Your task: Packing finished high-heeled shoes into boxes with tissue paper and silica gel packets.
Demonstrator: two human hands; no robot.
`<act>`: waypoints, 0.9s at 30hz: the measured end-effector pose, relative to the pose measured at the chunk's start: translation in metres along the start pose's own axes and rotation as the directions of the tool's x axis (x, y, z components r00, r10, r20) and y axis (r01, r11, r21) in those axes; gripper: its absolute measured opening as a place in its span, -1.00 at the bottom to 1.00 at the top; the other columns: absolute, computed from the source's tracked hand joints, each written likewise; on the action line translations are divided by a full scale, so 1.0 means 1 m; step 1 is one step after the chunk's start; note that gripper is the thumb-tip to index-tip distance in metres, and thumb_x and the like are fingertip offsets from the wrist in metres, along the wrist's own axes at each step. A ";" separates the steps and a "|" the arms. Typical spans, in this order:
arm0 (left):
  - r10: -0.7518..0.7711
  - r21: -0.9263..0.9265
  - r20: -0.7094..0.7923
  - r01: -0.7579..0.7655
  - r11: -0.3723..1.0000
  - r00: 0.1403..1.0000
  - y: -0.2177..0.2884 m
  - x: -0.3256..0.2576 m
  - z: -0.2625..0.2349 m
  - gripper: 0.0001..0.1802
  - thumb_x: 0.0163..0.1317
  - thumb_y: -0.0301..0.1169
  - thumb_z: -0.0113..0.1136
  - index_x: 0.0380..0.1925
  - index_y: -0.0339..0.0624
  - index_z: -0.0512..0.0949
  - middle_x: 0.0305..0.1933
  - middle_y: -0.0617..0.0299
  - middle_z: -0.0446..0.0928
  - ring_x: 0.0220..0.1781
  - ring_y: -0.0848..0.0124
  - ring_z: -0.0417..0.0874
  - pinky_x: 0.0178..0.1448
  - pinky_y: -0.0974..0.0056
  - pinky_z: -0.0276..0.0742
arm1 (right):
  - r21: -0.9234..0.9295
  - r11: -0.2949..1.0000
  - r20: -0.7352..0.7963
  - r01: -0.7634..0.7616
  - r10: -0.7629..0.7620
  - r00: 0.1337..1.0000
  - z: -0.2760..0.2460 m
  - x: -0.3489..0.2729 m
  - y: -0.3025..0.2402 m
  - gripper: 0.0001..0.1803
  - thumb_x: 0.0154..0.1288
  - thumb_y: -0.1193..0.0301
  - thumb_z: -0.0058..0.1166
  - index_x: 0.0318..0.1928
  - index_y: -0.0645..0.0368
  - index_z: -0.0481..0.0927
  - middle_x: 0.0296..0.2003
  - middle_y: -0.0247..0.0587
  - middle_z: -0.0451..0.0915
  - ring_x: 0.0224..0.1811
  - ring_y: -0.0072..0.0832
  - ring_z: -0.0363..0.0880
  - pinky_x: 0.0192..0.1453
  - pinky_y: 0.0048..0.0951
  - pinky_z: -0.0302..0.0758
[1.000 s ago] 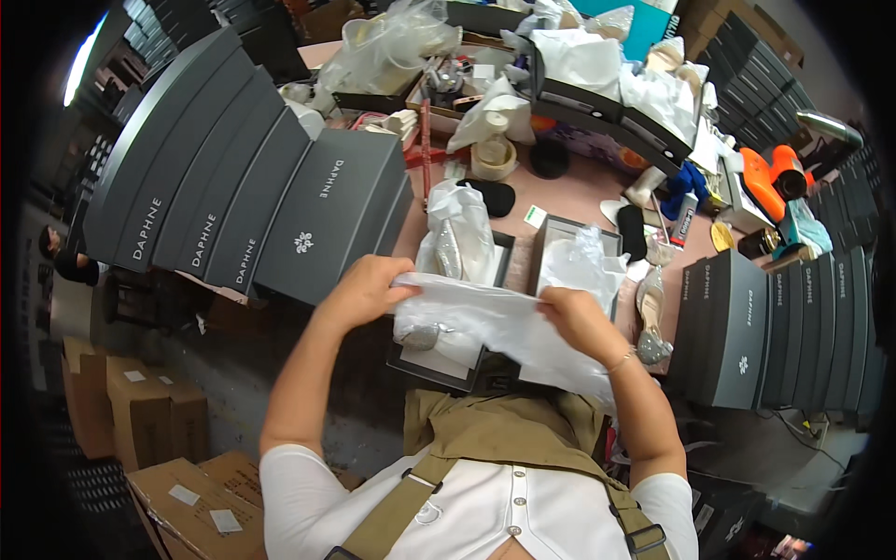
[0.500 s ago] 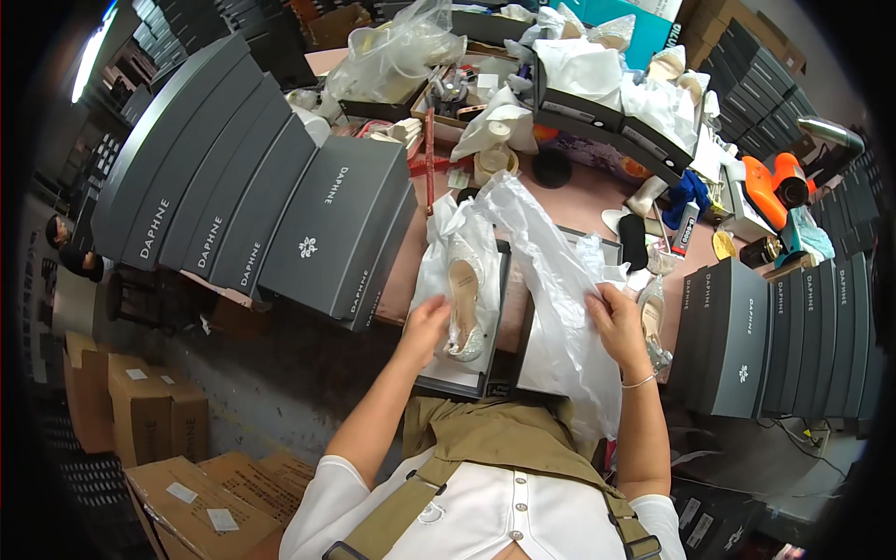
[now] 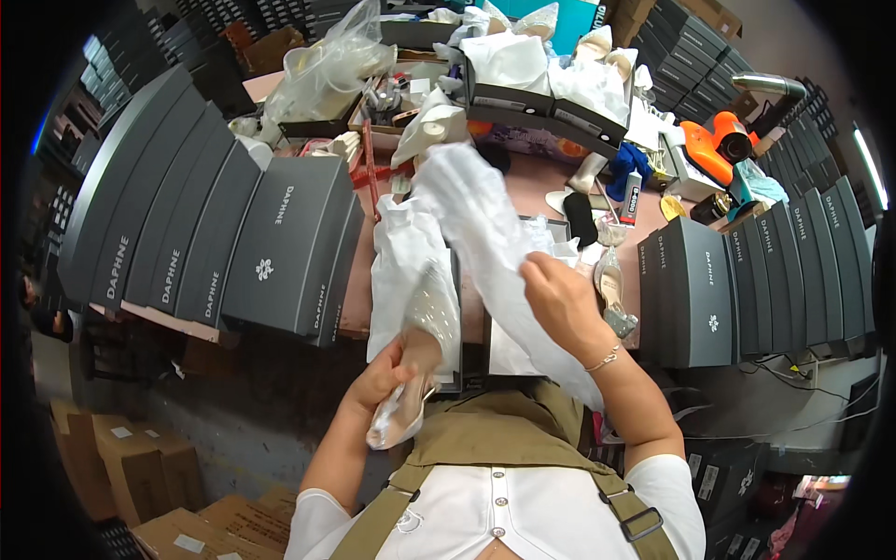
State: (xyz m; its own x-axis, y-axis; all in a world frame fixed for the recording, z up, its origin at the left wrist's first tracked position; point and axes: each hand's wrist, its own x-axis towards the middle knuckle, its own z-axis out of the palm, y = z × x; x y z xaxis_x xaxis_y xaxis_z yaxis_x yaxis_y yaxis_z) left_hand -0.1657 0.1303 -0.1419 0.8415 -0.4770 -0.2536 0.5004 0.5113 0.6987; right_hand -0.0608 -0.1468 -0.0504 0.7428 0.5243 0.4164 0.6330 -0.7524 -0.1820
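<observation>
My left hand (image 3: 381, 375) is closed on a silvery, glittery shoe (image 3: 435, 315), tilted with one end toward me and the other over white wrapping paper. Below, the open shoe box (image 3: 455, 381) shows only a little of its rim. My right hand (image 3: 566, 306) pinches a long sheet of white tissue paper (image 3: 467, 201), which fans out up and to the left and is smeared by motion. Under that sheet, to the right, lies a second open box (image 3: 507, 358) with pale paper in it. A matching glittery shoe (image 3: 611, 291) rests on the table beside my right hand.
Closed dark grey shoe boxes (image 3: 280, 245) are stacked at left, and more grey boxes (image 3: 689, 289) stand at right. Farther back are boxes of wrapped shoes (image 3: 509, 63), a glue tube (image 3: 631, 199) and an orange heat gun (image 3: 707, 154). Brown cartons (image 3: 145, 471) sit on the floor.
My left hand has taken hold of the shoe and lifted it out of the box toward me. The right hand has swung the tissue sheet up and leftward. The whole view has shifted.
</observation>
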 end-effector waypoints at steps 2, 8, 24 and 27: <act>-0.036 0.040 0.146 0.030 0.999 0.989 0.013 -0.014 0.026 0.10 0.08 0.31 0.18 0.36 -0.33 0.10 0.25 0.06 0.37 0.19 0.39 0.46 0.24 0.30 0.41 | 0.007 0.994 0.123 0.106 -0.106 0.987 0.010 0.001 -0.013 -0.84 0.06 0.58 0.03 -0.29 0.19 0.45 -0.21 -0.14 0.54 -0.23 -0.23 0.58 -0.20 -0.25 0.53; -0.345 -0.274 0.248 0.407 0.871 0.905 -0.040 0.003 0.031 -0.14 0.28 0.20 -0.01 0.34 -0.24 0.15 0.27 0.07 0.35 0.31 0.29 0.37 0.36 0.16 0.33 | 0.281 0.960 0.335 0.002 -0.100 0.937 0.009 -0.024 -0.055 -0.85 0.11 0.49 0.11 -0.28 0.19 0.47 -0.36 -0.14 0.55 -0.42 -0.21 0.58 -0.39 -0.33 0.50; 0.201 -0.095 -0.280 -0.235 0.967 0.939 -0.050 0.023 0.068 -0.63 0.27 -0.41 0.24 0.04 -0.29 0.47 0.03 0.16 0.56 0.04 0.38 0.57 0.19 0.22 0.48 | 0.583 0.756 0.197 -0.296 0.222 0.955 0.004 -0.072 -0.036 -0.73 0.18 0.52 0.15 -0.08 0.25 0.55 -0.37 -0.07 0.58 -0.38 -0.21 0.59 -0.28 -0.35 0.52; 0.107 -0.296 -0.177 -0.157 0.942 0.978 -0.042 0.024 0.075 -0.63 0.32 -0.38 0.18 0.08 -0.30 0.45 0.07 0.15 0.54 0.04 0.35 0.58 0.19 0.21 0.49 | 0.593 0.745 0.272 -0.306 0.172 0.947 -0.007 -0.062 -0.032 -0.61 0.12 0.54 0.14 0.02 0.20 0.52 -0.34 -0.07 0.59 -0.35 -0.19 0.61 -0.26 -0.34 0.54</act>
State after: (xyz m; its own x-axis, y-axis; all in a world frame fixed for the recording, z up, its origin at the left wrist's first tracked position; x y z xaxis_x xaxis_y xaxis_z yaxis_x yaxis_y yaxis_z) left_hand -0.1821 0.0444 -0.1273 0.9131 -0.2851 -0.2915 0.3995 0.7683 0.5002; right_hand -0.1283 -0.1583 -0.0646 0.8714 0.4755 0.1207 0.3736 -0.4839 -0.7913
